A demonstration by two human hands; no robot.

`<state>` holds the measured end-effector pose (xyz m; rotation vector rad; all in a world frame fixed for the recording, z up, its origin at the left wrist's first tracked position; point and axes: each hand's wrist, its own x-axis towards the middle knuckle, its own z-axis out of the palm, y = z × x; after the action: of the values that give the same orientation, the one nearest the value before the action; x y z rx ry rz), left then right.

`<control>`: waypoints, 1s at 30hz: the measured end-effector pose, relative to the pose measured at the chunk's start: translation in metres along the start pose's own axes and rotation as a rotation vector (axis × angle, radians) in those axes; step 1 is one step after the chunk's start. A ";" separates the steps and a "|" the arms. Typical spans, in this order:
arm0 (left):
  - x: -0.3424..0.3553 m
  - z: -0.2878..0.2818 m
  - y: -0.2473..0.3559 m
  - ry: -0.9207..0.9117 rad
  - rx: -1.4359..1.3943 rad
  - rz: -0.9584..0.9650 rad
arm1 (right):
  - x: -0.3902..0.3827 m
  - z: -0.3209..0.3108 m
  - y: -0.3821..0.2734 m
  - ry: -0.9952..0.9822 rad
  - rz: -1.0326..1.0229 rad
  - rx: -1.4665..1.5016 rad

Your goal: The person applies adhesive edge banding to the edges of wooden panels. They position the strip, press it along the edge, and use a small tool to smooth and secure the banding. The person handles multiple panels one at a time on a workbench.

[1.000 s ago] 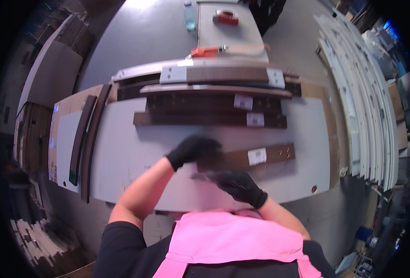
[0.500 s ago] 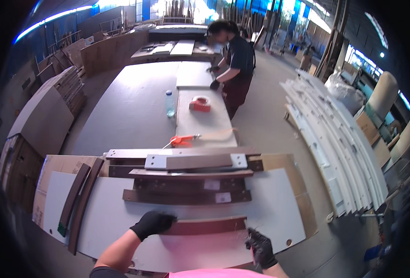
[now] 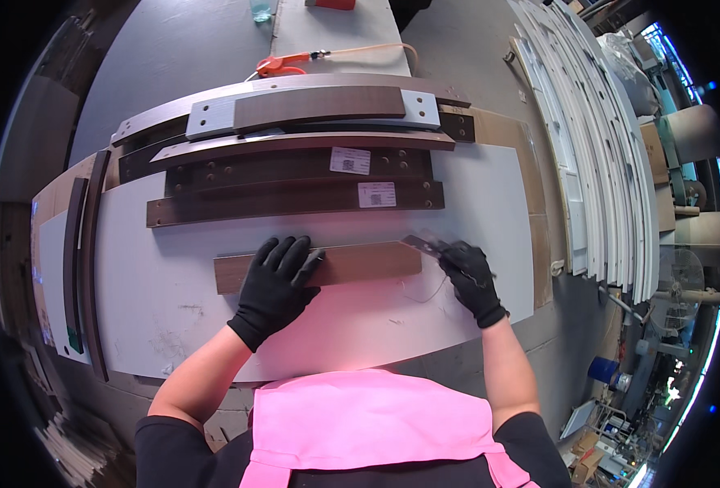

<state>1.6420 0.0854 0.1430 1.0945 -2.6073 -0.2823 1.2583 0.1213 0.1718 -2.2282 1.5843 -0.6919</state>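
Note:
A short brown board (image 3: 368, 264) lies crosswise on the white panel (image 3: 205, 248) in front of me. My left hand (image 3: 274, 285), in a black glove, grips its left part, fingers over the face and far edge. At the board's right end, my gloved right hand (image 3: 470, 276) is closed on a small, dark, flat tool (image 3: 419, 243) whose tip meets the far corner. Motion blur hides the tool's exact kind. A thin curled strip (image 3: 435, 294) hangs below that hand, and a few fine shavings (image 3: 395, 322) lie on the panel.
Beyond the board are dark brown slats with labels (image 3: 295, 199) and a stack of longer pieces (image 3: 319, 107). Two narrow dark strips (image 3: 83, 260) lie at the left. An orange air gun (image 3: 283, 63) rests on the far table. White panels (image 3: 596, 163) stand stacked at the right.
My view has tilted down, and the co-worker has left it. My left hand has spread across the board's face. My right hand has brought the tool up to the board's far right corner.

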 end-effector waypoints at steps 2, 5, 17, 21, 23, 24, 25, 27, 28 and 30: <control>0.005 -0.007 0.004 0.020 -0.007 -0.008 | 0.021 0.007 0.013 -0.081 -0.078 0.022; 0.010 -0.010 0.008 0.009 0.005 -0.018 | 0.046 0.015 0.022 -0.110 -0.205 -0.089; 0.017 -0.003 0.019 0.016 0.004 0.013 | -0.032 0.023 -0.026 0.051 0.077 -0.186; 0.034 0.007 0.049 0.029 -0.080 -0.037 | -0.038 0.051 -0.064 0.187 0.093 -0.148; 0.039 0.006 0.046 0.062 -0.156 -0.043 | -0.038 0.049 -0.068 0.247 0.102 -0.135; 0.041 0.003 0.036 0.023 -0.241 -0.044 | -0.039 0.047 -0.068 0.251 0.131 -0.135; 0.042 -0.004 0.016 -0.018 -0.313 -0.029 | -0.038 0.044 -0.066 0.236 0.129 -0.144; 0.044 -0.014 -0.020 -0.097 -0.407 -0.060 | -0.035 0.038 -0.064 0.215 0.315 -0.085; 0.045 -0.012 -0.031 -0.092 -0.451 0.011 | -0.034 0.036 -0.064 0.222 0.321 -0.104; 0.048 -0.009 -0.050 -0.131 -0.483 0.091 | -0.027 0.049 -0.076 0.139 0.071 -0.130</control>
<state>1.6461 0.0161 0.1462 0.8068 -2.4889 -0.9309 1.3380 0.1707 0.1646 -2.2441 1.8146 -0.7586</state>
